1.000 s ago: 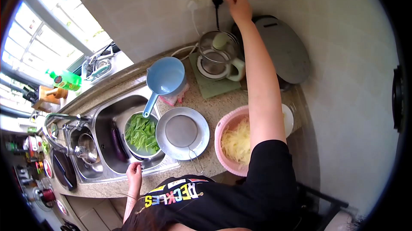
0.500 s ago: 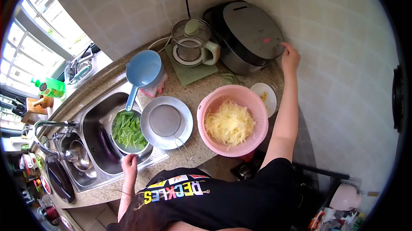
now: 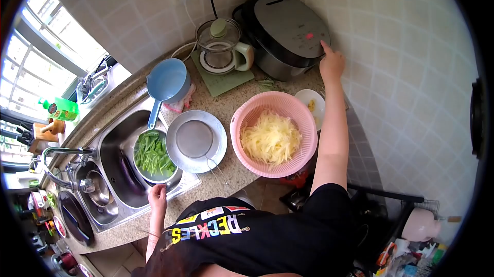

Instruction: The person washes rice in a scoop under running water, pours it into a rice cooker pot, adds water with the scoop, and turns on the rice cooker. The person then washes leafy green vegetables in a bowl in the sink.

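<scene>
My right hand point(image 3: 332, 65) points with its index finger at the front part of the grey lid of a rice cooker point(image 3: 288, 25). The fingertip is at the lid's panel, near a lit red display, and the hand holds nothing. Beside the sink's edge, my left hand point(image 3: 158, 194) hangs loosely closed, with nothing visible in it. Just beyond it is a bowl of cut green leaves point(image 3: 153, 156), standing over the sink basin. A pink basket point(image 3: 236, 146) of pale shredded vegetable stands on the counter, left of my right forearm.
A metal basin point(image 3: 221, 148) with a sieve point(image 3: 194, 139) sits by the sink. Behind are a blue ladle-like scoop point(image 3: 168, 79) and a glass kettle point(image 3: 218, 45) on a green mat. An eggplant point(image 3: 131, 176) lies in the sink. A white dish point(image 3: 315, 103) is beside the basket.
My right fingertip has moved from the lid's right edge inward onto the panel. The view has shifted slightly; my left hand stays by the sink edge.
</scene>
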### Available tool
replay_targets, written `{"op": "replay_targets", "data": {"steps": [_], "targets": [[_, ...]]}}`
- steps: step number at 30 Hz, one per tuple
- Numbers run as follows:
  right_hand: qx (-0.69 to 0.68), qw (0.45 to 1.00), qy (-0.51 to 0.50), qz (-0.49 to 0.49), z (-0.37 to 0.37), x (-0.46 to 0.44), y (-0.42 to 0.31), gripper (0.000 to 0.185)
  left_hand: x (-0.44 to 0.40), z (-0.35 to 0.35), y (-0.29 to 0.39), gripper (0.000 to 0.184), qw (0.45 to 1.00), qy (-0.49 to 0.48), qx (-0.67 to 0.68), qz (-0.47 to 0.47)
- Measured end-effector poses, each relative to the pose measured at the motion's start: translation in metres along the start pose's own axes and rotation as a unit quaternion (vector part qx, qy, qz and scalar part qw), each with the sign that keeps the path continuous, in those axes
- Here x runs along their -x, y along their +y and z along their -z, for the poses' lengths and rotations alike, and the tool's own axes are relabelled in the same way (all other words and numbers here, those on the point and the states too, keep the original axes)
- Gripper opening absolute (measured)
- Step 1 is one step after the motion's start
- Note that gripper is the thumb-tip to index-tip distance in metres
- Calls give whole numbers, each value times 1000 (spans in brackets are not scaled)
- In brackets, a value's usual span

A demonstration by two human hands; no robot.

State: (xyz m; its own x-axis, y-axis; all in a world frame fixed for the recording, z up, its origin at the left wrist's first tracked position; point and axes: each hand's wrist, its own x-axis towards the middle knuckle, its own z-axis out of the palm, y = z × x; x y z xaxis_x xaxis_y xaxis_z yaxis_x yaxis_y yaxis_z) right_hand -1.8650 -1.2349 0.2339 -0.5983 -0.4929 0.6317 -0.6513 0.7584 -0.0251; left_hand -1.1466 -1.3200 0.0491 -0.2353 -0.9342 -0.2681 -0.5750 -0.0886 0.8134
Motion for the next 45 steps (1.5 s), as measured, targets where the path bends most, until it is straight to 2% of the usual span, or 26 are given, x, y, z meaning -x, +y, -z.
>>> {"op": "replay_targets", "data": {"steps": [3,5,6,9,12,21,29,30,31,33,35,37,39,41,43,45], "targets": [[25,1000,-4,19,5,-7,-3,45,4,-6,18,7,1000,-1,0,-18],[13,996,-90,13,9,-22,7,43,10,-4,32,8,999,9,-12,-37],[12,996,-90,16,9,-29,13,43,12,-4,35,8,998,18,-25,-58],[-58,990,-123,32,6,-45,25,43,18,3,23,9,1000,19,10,-9],[-55,994,-89,25,-1,-50,28,44,22,7,14,9,1000,27,-5,11],[-5,986,-165,13,-10,-56,15,45,23,-2,11,11,999,24,4,41],[41,988,-147,2,-17,-48,8,46,23,-3,46,10,997,7,-71,-25],[41,994,-94,-26,-17,-41,3,45,22,-1,39,10,998,12,-58,-11],[39,994,-104,-18,-12,-35,-5,45,24,0,30,10,999,17,-45,5],[28,999,-27,-31,0,-24,-27,46,30,4,26,9,997,39,-58,-20],[-26,998,-1,62,15,-14,-43,42,37,8,35,9,996,40,-74,-38],[-149,981,-5,128,41,-1,-72,38,39,13,24,10,989,50,-101,-96],[-244,960,-84,113,78,18,-110,35,42,16,44,11,992,62,-96,-49],[-283,936,-84,193,110,45,-145,31,41,17,35,12,993,86,-67,-55],[-312,916,-133,216,149,79,-183,27,44,22,29,12,993,78,-74,-50],[-385,871,-163,260,178,114,-215,27,48,29,20,13,993,80,-51,-68]]}}
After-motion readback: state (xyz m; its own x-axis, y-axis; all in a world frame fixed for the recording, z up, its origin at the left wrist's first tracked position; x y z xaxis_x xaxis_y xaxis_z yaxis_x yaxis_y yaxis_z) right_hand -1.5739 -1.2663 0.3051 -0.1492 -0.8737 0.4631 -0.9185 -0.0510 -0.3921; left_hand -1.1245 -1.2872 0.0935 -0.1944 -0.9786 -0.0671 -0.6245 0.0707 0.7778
